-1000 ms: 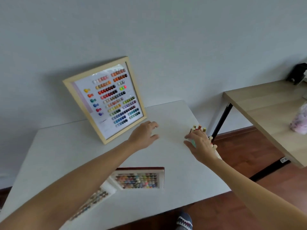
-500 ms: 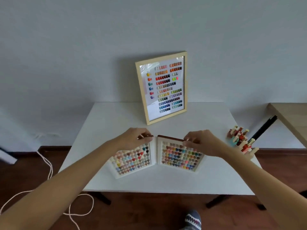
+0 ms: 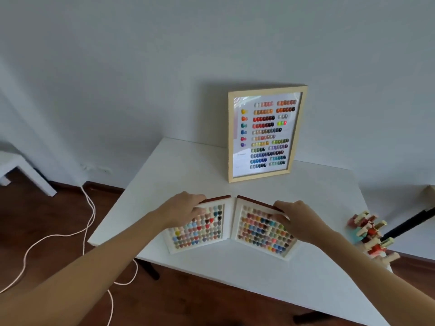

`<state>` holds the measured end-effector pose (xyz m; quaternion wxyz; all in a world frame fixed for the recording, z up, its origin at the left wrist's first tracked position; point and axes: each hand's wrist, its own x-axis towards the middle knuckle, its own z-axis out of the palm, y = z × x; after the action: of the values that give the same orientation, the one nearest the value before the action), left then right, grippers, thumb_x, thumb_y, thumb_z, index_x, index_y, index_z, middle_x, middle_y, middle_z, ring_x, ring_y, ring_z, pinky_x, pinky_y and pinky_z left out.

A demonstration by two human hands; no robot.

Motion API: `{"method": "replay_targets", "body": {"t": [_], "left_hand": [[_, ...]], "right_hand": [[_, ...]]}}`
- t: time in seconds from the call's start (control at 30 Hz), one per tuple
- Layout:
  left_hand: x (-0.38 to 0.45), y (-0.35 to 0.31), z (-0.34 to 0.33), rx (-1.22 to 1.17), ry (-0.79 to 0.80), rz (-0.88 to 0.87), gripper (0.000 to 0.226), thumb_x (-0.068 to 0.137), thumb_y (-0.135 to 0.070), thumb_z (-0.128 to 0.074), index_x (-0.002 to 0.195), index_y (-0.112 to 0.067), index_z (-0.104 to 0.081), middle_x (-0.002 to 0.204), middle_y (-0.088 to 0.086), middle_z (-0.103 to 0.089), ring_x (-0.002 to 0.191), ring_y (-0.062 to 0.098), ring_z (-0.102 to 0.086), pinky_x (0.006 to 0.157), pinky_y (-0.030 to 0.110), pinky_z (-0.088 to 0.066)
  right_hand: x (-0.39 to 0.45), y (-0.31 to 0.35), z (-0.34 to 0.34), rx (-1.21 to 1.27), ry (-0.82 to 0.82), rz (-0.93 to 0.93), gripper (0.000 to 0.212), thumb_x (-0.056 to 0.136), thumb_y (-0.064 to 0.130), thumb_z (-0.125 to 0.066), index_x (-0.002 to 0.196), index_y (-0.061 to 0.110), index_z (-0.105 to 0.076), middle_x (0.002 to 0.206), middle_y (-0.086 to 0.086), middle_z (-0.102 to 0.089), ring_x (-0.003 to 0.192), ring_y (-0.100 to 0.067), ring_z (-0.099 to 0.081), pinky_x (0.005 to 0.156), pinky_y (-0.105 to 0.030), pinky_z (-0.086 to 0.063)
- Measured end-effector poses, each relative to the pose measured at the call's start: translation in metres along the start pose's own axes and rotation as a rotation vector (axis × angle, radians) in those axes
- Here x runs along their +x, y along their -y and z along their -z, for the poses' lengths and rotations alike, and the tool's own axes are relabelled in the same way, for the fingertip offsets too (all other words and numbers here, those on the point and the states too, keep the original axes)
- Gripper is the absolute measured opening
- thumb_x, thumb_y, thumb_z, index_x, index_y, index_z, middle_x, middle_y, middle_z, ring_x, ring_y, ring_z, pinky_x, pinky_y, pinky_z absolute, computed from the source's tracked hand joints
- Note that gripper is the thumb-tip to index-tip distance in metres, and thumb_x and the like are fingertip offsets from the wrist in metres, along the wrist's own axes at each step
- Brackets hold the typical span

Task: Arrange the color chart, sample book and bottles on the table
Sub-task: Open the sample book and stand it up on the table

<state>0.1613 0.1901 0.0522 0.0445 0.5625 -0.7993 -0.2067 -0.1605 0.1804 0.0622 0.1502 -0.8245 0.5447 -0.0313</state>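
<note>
Both hands sit on the open sample book point(image 3: 231, 228), which lies flat near the front edge of the white tabletop point(image 3: 270, 276), its two pages spread in a shallow V with a reddish-brown cover showing along the far edges. The left hand point(image 3: 186, 209) curls over the far edge of the left page, fingers point(image 3: 199, 211) bent down onto the colour chips and hiding the upper left rows; the right hand point(image 3: 297, 220) does the same on the right page, covering its upper right corner. Each hand is half closed, gripping its page by the top edge. One framed colour chart point(image 3: 267, 132) stands upright at the back edge of the tabletop, leaning on the wall point(image 3: 164, 67), with rows of coloured dots behind glass; glare whitens its upper left corner, and a small line of print low on its left side is too blurred to read. At the right edge of the tabletop a cluster of bottles point(image 3: 370, 236) with red bodies and gold caps stands well apart from the book; they overlap and smear too much to count. A pale cable point(image 3: 87, 222) loops across the wooden floor on the left, cut off at the bottom.
</note>
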Motion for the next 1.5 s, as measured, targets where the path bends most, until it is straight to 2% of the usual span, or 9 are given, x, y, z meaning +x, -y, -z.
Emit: {"method": "replay_targets", "body": {"t": [0.13, 0.37, 0.5, 0.6, 0.7, 0.97, 1.13, 1.33, 1.5], "left_hand": [[-0.006, 0.013, 0.008, -0.017, -0.037, 0.092, 0.018, 0.097, -0.028, -0.049, 0.109, -0.016, -0.055, 0.106, 0.002, -0.070, 0.076, 0.009, -0.063, 0.064, 0.018, -0.052], [-0.029, 0.047, 0.029, -0.021, -0.195, 0.279, 0.015, 0.096, -0.026, -0.050, 0.107, -0.018, -0.056, 0.102, 0.001, -0.071, 0.072, 0.008, -0.056, 0.066, 0.021, -0.045], [-0.038, 0.083, 0.041, 0.001, -0.274, 0.411, 0.012, 0.095, -0.025, -0.051, 0.103, -0.019, -0.057, 0.077, -0.013, -0.062, 0.058, 0.002, -0.051, 0.051, 0.011, -0.033], [-0.039, 0.113, 0.053, -0.031, -0.291, 0.469, 0.013, 0.095, -0.026, -0.051, 0.103, -0.018, -0.057, 0.084, -0.007, -0.067, 0.062, 0.009, -0.062, 0.058, 0.022, -0.050], [-0.033, 0.143, 0.065, -0.053, -0.302, 0.496, 0.016, 0.096, -0.029, -0.051, 0.103, -0.016, -0.057, 0.091, -0.001, -0.071, 0.067, 0.015, -0.065, 0.067, 0.032, -0.057], [0.000, 0.212, 0.095, -0.043, -0.370, 0.549, 0.017, 0.096, -0.029, -0.048, 0.092, -0.013, -0.053, 0.094, 0.004, -0.069, 0.070, 0.015, -0.060, 0.058, 0.022, -0.046], [0.019, 0.237, 0.106, -0.072, -0.368, 0.567, 0.019, 0.097, -0.029, -0.047, 0.093, -0.011, -0.054, 0.093, 0.006, -0.069, 0.072, 0.018, -0.066, 0.062, 0.029, -0.057], [0.033, 0.249, 0.110, -0.107, -0.373, 0.593, 0.020, 0.097, -0.027, -0.046, 0.098, -0.010, -0.057, 0.098, 0.009, -0.070, 0.078, 0.022, -0.069, 0.068, 0.035, -0.061], [0.035, 0.254, 0.108, -0.130, -0.361, 0.590, 0.018, 0.097, -0.027, -0.048, 0.096, -0.011, -0.055, 0.101, 0.010, -0.070, 0.072, 0.017, -0.065, 0.054, 0.021, -0.052]], "right_hand": [[0.033, 0.006, 0.001, -0.004, 0.004, 0.082, 0.020, 0.096, 0.033, -0.050, 0.106, 0.020, -0.059, 0.083, 0.003, -0.070, 0.063, -0.012, -0.065, 0.060, -0.025, -0.056], [0.103, 0.050, 0.005, 0.033, -0.002, 0.227, 0.020, 0.096, 0.032, -0.051, 0.105, 0.016, -0.060, 0.091, -0.002, -0.071, 0.070, -0.018, -0.067, 0.066, -0.029, -0.057], [0.143, 0.089, -0.002, 0.068, 0.023, 0.271, 0.017, 0.097, 0.029, -0.050, 0.104, 0.017, -0.059, 0.085, 0.001, -0.067, 0.064, -0.015, -0.064, 0.061, -0.023, -0.053], [0.176, 0.119, -0.007, 0.094, 0.016, 0.289, 0.017, 0.096, 0.029, -0.050, 0.104, 0.017, -0.060, 0.083, 0.007, -0.063, 0.064, -0.011, -0.062, 0.059, -0.018, -0.048], [0.209, 0.147, -0.013, 0.103, 0.007, 0.278, 0.017, 0.097, 0.029, -0.050, 0.105, 0.018, -0.060, 0.086, 0.006, -0.066, 0.066, -0.010, -0.063, 0.062, -0.020, -0.051], [0.289, 0.205, -0.017, 0.072, -0.007, 0.209, 0.017, 0.098, 0.027, -0.049, 0.106, 0.016, -0.059, 0.086, -0.001, -0.067, 0.069, -0.018, -0.064, 0.065, -0.030, -0.056], [0.325, 0.227, -0.020, 0.075, -0.027, 0.177, 0.019, 0.098, 0.027, -0.048, 0.110, 0.015, -0.058, 0.081, 0.004, -0.059, 0.059, -0.010, -0.054, 0.050, -0.019, -0.036], [0.348, 0.234, -0.023, 0.070, -0.009, 0.141, 0.020, 0.098, 0.027, -0.050, 0.110, 0.014, -0.058, 0.080, 0.004, -0.058, 0.057, -0.011, -0.054, 0.049, -0.020, -0.038], [0.353, 0.233, -0.024, 0.045, 0.006, 0.140, 0.021, 0.098, 0.028, -0.049, 0.109, 0.013, -0.057, 0.079, 0.003, -0.058, 0.057, -0.012, -0.055, 0.052, -0.022, -0.043]]}}
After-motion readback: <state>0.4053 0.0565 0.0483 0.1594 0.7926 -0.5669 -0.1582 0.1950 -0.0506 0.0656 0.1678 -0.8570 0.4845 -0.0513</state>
